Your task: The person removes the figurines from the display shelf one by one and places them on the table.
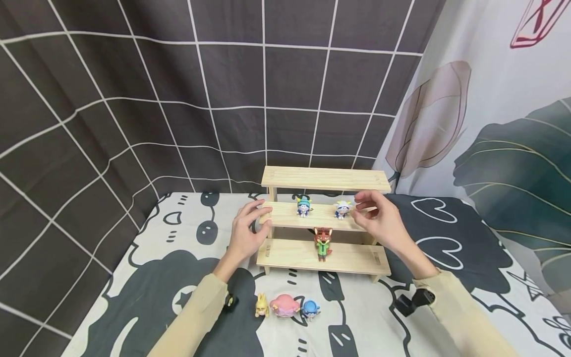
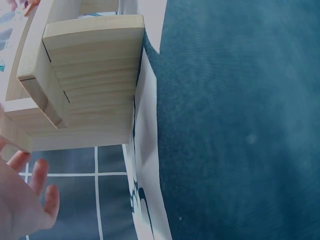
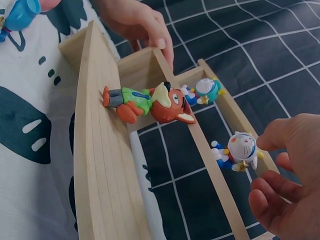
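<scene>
**White-headed figurine [image 1: 342,210] found upright, just left of right hand [image 1: 381,219]**

The figurine is located on the middle tier [image 1: 285,216] of a wooden shelf [image 1: 325,177], toward the right end. Its long axis is vertical, and it is approached across that axis by the fingers from its right side. The nearer hand is the right; the left hand [image 1: 245,230] is placed well apart, at the left end of the same tier.

The right fingers are lightly bent and parted. One fingertip is seen at the edge of the figurine's head; whether contact is made cannot be determined. No grip is shown. The left fingers are set against the tier's end; whether it is clamped cannot be told.

A rounded white head with yellow tips, a whiskered face, a blue band and a blue-and-white body are noted. A gold star [image 3: 242,165] is carried at its front. To its left on the tier, a teal-hatted figurine [image 1: 304,207] is stood, clear of both hands.
</scene>
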Action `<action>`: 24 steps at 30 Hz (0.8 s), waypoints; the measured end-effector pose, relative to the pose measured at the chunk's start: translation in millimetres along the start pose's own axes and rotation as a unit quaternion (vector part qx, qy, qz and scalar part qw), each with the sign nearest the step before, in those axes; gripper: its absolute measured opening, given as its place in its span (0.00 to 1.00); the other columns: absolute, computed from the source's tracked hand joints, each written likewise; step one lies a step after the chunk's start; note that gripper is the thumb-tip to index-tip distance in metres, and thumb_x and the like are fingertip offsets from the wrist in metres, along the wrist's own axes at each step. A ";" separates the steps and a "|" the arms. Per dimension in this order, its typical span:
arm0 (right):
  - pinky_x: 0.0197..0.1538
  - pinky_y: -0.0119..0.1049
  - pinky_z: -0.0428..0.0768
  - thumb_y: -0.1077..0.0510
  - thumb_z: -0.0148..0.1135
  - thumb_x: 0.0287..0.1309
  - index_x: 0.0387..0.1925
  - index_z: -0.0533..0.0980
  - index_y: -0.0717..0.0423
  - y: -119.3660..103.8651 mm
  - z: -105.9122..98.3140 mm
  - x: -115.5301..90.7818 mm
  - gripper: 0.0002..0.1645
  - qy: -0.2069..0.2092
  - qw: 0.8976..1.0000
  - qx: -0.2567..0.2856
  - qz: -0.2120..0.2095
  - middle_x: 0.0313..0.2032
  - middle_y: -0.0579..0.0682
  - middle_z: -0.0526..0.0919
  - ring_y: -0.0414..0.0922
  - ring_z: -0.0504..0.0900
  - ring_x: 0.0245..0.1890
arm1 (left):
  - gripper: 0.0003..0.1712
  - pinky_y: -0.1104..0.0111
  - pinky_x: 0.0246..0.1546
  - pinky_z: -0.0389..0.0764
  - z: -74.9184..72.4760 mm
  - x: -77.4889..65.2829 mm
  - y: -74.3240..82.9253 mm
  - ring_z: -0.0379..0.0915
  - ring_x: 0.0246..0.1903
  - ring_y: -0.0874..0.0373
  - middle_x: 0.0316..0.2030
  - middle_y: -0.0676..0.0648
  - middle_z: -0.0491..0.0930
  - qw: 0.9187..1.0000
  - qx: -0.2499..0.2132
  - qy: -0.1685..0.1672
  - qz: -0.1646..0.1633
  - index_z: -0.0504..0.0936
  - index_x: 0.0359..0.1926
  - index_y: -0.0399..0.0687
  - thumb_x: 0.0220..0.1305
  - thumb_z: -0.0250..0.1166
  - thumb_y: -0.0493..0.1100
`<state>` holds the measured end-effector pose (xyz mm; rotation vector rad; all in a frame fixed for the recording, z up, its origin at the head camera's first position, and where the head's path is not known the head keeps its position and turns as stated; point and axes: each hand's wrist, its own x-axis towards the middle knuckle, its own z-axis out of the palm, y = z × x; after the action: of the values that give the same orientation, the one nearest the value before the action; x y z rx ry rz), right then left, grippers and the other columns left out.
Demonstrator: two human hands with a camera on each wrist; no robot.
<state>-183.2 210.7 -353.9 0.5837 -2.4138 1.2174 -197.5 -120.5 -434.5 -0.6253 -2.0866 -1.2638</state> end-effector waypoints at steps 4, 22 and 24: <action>0.37 0.25 0.77 0.75 0.67 0.51 0.48 0.75 0.69 2.1 1.7 1.3 0.21 -0.007 1.000 0.006 -0.007 0.44 0.61 0.81 0.55 0.82 0.41 | 0.17 0.45 0.56 0.70 0.0 0.2 0.3 0.71 0.57 0.40 0.57 0.37 0.78 1.000 0.000 -0.001 -0.002 0.87 0.47 0.38 0.55 0.68 0.35; 0.36 0.27 0.77 0.73 0.69 0.51 0.48 0.75 0.66 4.3 10.6 4.5 0.21 -0.027 1.000 0.003 0.010 0.43 0.60 0.81 0.54 0.83 0.39 | 0.17 0.43 0.56 0.69 -0.1 0.3 1.2 0.71 0.57 0.40 0.57 0.37 0.78 1.000 0.002 -0.001 -0.004 0.87 0.47 0.38 0.55 0.68 0.36; 0.36 0.26 0.76 0.73 0.69 0.52 0.48 0.75 0.66 4.7 11.3 5.1 0.21 -0.030 0.999 0.005 0.010 0.44 0.60 0.81 0.54 0.83 0.39 | 0.17 0.43 0.56 0.69 -0.2 0.5 1.6 0.71 0.57 0.40 0.57 0.37 0.78 1.000 0.003 -0.002 -0.006 0.87 0.47 0.38 0.55 0.68 0.36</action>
<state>-191.5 203.0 -360.7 0.6082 -2.4693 1.2381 -196.7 -119.9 -433.2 -0.6146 -2.0991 -1.2634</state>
